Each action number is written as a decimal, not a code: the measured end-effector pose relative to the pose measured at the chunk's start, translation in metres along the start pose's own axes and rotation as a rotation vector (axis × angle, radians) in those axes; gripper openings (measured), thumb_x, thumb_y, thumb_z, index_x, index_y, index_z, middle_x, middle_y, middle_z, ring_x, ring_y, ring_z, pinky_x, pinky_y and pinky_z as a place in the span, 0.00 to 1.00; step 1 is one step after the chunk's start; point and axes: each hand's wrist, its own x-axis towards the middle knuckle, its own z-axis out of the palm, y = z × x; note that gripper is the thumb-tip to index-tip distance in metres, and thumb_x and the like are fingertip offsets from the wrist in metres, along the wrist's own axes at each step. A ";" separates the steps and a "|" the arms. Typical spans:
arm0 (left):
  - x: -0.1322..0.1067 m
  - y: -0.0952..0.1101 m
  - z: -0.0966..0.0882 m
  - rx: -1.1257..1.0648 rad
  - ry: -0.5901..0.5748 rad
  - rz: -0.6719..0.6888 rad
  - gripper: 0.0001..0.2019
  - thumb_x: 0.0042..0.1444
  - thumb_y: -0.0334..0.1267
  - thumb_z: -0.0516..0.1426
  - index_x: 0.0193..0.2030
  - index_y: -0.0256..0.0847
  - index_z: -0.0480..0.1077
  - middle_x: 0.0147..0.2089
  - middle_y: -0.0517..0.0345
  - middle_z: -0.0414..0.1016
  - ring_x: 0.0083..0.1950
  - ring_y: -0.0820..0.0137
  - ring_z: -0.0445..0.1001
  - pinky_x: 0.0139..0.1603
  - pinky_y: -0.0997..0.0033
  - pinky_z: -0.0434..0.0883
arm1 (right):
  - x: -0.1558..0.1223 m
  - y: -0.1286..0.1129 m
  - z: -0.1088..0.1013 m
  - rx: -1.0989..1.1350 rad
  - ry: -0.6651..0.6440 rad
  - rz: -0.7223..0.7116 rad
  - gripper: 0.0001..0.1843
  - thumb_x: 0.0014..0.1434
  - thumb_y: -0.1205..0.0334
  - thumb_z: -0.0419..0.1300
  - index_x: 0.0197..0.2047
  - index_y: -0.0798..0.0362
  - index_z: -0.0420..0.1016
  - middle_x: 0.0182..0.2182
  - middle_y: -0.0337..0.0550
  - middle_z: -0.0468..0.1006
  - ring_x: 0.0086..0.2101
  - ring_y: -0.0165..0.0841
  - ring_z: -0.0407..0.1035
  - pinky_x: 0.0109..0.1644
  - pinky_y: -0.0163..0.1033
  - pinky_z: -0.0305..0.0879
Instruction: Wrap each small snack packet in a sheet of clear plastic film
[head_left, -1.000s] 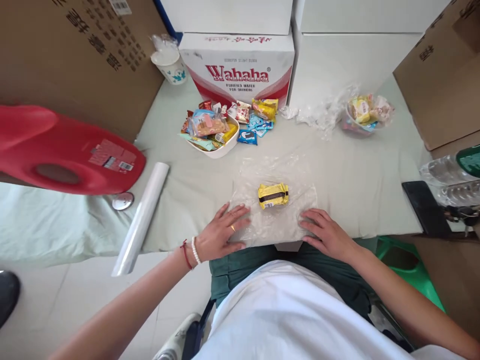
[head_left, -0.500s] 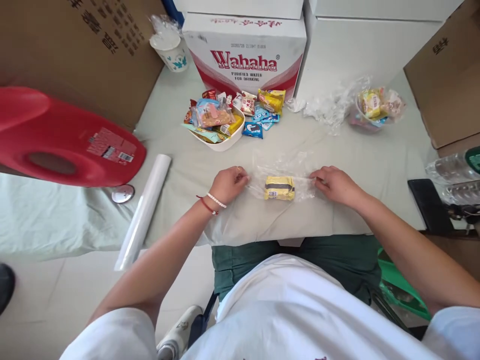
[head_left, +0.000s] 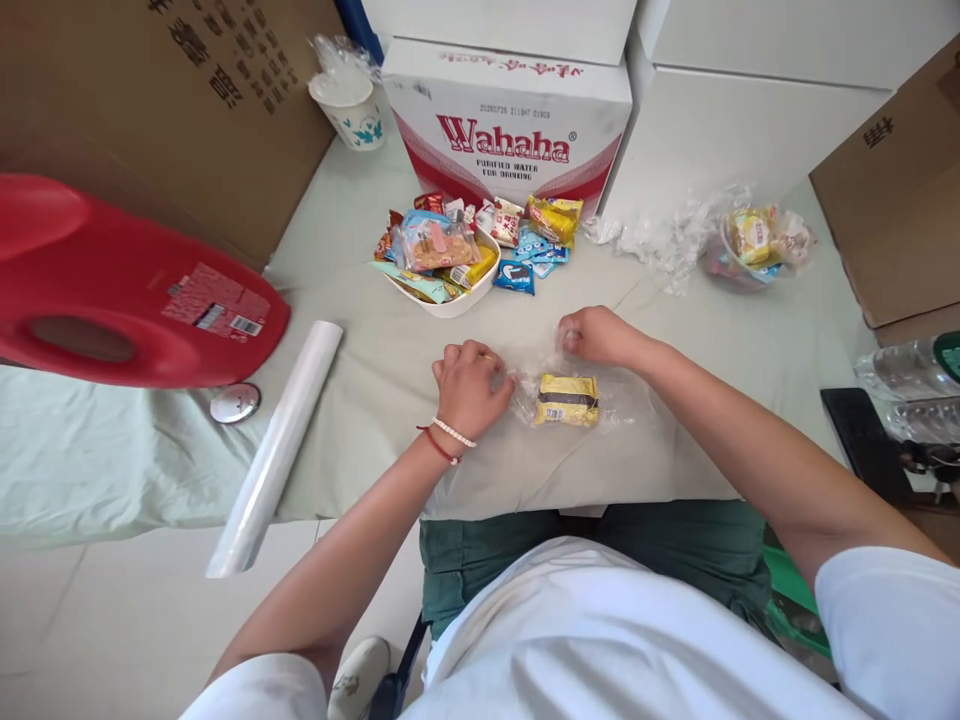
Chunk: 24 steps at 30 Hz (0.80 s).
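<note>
A small yellow snack packet (head_left: 568, 400) with a dark band lies on a thin sheet of clear plastic wrap (head_left: 626, 405) near the table's front edge. My left hand (head_left: 474, 385), wearing two bracelets, is closed on the wrap at the packet's left, its fingertips partly hidden. Above and slightly right of the packet, my right hand (head_left: 600, 336) pinches the wrap's far side and is a little blurred. Neither hand touches the packet.
A roll of plastic film (head_left: 281, 440) lies at left beside a red jug (head_left: 150, 290) and a round badge (head_left: 235, 402). Behind stand a snack-filled white tray (head_left: 450, 308), loose snacks, a Wahaha box (head_left: 510, 120), crumpled wrap (head_left: 660, 240) and a wrapped bowl (head_left: 739, 260).
My right hand has moved left and away from me, from the packet's right side to above it, drawing the wrap along. My left hand stays at the left, turned more palm-down.
</note>
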 end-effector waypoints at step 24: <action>-0.050 0.084 0.005 -0.344 -0.083 0.219 0.23 0.74 0.46 0.44 0.53 0.44 0.80 0.59 0.51 0.82 0.60 0.57 0.75 0.61 0.48 0.69 | -0.134 -0.010 0.082 0.250 0.321 -0.430 0.19 0.71 0.64 0.54 0.61 0.48 0.76 0.59 0.53 0.73 0.58 0.44 0.68 0.62 0.53 0.72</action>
